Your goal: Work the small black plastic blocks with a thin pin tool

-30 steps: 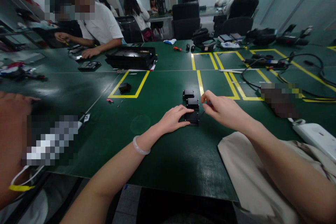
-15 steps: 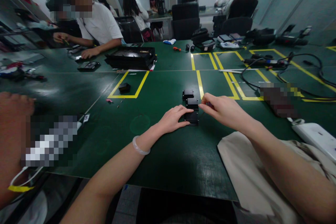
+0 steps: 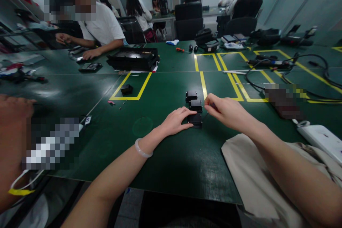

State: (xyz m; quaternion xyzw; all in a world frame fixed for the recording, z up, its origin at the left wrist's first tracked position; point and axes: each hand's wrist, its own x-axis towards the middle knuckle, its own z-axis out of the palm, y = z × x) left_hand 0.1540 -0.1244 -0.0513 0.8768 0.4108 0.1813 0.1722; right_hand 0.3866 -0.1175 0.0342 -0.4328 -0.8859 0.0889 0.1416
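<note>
My left hand [image 3: 175, 122] grips the nearest of three small black blocks, the near black block [image 3: 197, 119], with thumb and fingers on its left side. Small bright screw-like points show at that block's right edge. Just beyond sit the middle black block [image 3: 196, 105] and the far black block [image 3: 191, 95], in a row on the table. To the right, my right hand [image 3: 223, 110] is closed round a thin screwdriver [image 3: 205, 115]. Only part of its shaft shows, slanting down toward the near block's right side; the handle is mostly hidden in the fingers.
The green table [image 3: 165, 164] carries yellow tape outlines. A small black part [image 3: 126, 89] and tiny screws lie left; a black tray [image 3: 133, 58] stands behind. Right are a beige cloth [image 3: 248, 171], a white power strip [image 3: 324, 140] and cables. A co-worker's arm [image 3: 13, 142] rests at left.
My right hand has shifted slightly right, away from the blocks, and more of the shaft shows. My left hand and the blocks stay put.
</note>
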